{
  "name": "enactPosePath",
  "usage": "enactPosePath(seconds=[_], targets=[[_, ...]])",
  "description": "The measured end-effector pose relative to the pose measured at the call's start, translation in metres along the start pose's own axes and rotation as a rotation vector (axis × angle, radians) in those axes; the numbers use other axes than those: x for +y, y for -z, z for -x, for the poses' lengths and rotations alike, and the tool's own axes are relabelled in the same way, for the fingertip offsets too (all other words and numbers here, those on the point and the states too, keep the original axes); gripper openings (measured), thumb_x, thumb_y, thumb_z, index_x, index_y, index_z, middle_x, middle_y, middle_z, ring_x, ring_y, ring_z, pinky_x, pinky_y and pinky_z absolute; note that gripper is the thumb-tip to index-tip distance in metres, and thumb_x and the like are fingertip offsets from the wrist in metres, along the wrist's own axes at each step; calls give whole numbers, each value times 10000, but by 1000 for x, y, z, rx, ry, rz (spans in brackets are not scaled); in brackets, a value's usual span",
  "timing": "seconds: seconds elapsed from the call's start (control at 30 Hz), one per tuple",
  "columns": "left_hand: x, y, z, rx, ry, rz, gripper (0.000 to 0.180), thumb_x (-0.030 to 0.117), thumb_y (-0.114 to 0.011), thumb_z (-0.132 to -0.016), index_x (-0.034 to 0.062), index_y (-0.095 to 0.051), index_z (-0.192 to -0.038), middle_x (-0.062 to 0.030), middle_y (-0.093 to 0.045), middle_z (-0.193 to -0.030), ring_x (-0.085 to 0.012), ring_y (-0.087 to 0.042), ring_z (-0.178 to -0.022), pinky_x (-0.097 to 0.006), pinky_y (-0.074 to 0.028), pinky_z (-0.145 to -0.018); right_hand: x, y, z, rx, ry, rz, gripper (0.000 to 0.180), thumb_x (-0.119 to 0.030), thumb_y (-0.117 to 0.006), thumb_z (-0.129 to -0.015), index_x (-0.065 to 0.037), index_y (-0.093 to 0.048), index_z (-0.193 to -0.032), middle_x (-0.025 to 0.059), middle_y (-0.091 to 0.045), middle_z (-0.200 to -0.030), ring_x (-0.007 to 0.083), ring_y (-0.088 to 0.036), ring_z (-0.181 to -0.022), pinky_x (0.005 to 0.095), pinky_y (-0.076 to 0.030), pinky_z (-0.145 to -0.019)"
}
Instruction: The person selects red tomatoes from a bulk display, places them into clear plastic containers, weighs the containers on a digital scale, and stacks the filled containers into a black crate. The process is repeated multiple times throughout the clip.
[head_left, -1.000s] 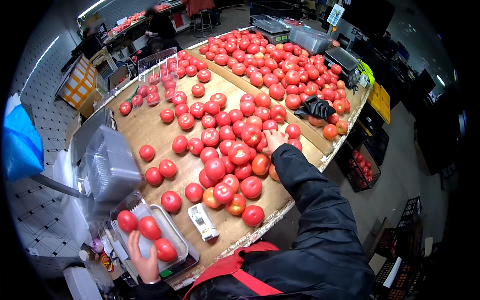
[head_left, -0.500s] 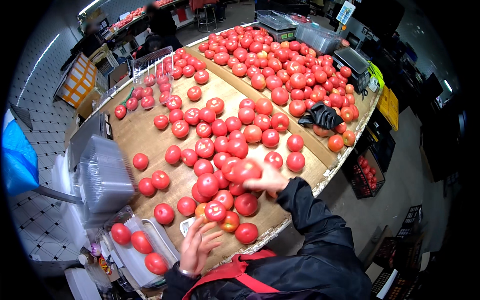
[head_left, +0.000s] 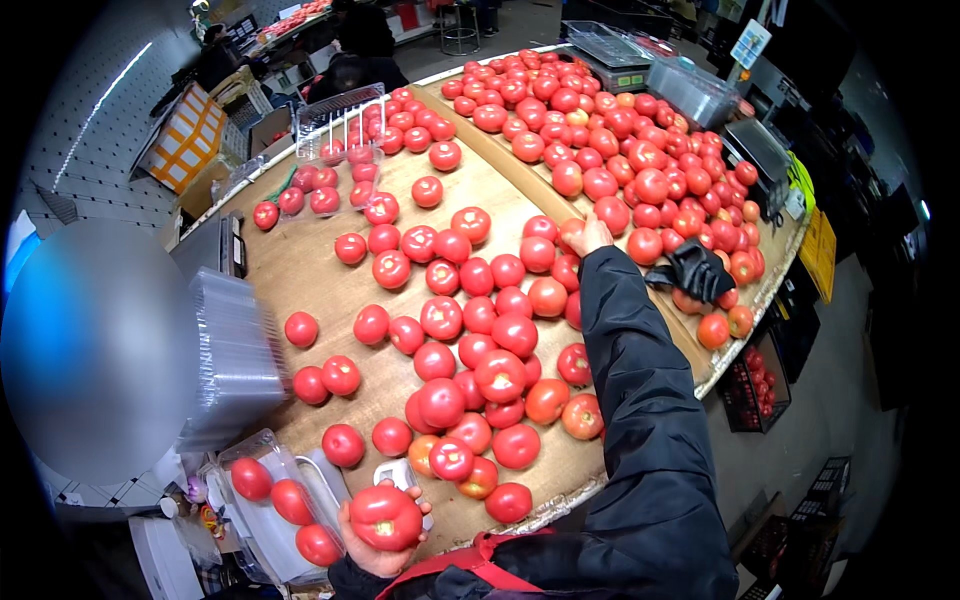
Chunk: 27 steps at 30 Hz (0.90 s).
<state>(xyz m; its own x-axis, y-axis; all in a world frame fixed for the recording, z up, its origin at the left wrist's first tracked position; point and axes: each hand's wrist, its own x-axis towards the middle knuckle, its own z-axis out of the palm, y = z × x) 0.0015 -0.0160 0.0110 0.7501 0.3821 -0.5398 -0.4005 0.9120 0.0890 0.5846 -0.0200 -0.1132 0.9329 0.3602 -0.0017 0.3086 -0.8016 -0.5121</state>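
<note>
One large tomato (head_left: pixel 386 518) rests in the upturned left hand (head_left: pixel 370 561), fingers curled around it, beside the clear tray (head_left: pixel 266 530). Right arm (head_left: pixel 645 390) is extended across the desk (head_left: pixel 305 275), its hand (head_left: pixel 588 236) near the divider (head_left: pixel 515 177); whether those fingers pinch anything cannot be told. Half a second earlier, the left hand was empty, fingers spread.
</note>
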Motion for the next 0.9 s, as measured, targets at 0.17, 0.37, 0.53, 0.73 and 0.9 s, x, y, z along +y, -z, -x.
enactPosePath(seconds=[0.17, 0.37, 0.53, 0.73, 0.9], targets=[[0, -4, 1, 239, -83, -130, 632, 700, -477, -810, 231, -547, -1228, -168, -585, -1150, -365, -579, -986, -447, -486, -624, -15, 0, 2, -140, -53, 66, 793, -324, -836, -607, -35, -482, -1255, 242, -583, -1185, 367, -594, -1076, 429, -475, -931], [5, 14, -3, 260, -38, 16, 662, 726, -413, -818, 219, -539, -1225, -154, -611, -1083, -355, -599, -929, -395, -458, -575, -15, 34, 47, -264, -119, -1147, 522, -297, -704, -797, -34, -523, -1211, 91, -617, -1082, 201, -625, -949, 369, -509, -835], [2, 9, -4, 244, -49, 58, 660, 725, -412, -821, 208, -547, -1208, -161, -615, -1058, -352, -602, -894, -417, -478, -574, -30, 26, 110, -747, -306, -1868, 503, -441, -559, -900, -68, -491, -1231, 143, -613, -1106, 316, -638, -898, 425, -554, -742], [13, 24, 44, -48, -187, 73, 739, 672, -471, -838, 128, -427, -1338, -256, -525, -1226, -445, -548, -1082, -500, -516, -680, -51, 36, 195, -973, -95, -1863, 726, -488, -562, -891, -96, -295, -1441, 204, -457, -1360, 402, -500, -1200, 546, -506, -880], [38, 37, 124, -86, -542, -221, 827, 442, -640, -799, 56, -282, -1437, -250, -421, -1356, -389, -456, -1237, -494, -480, -912, -48, 29, 282, -1347, -203, -1961, 840, -361, -673, -837, -139, -181, -1480, 191, -326, -1450, 447, -458, -1209, 531, -537, -840]])
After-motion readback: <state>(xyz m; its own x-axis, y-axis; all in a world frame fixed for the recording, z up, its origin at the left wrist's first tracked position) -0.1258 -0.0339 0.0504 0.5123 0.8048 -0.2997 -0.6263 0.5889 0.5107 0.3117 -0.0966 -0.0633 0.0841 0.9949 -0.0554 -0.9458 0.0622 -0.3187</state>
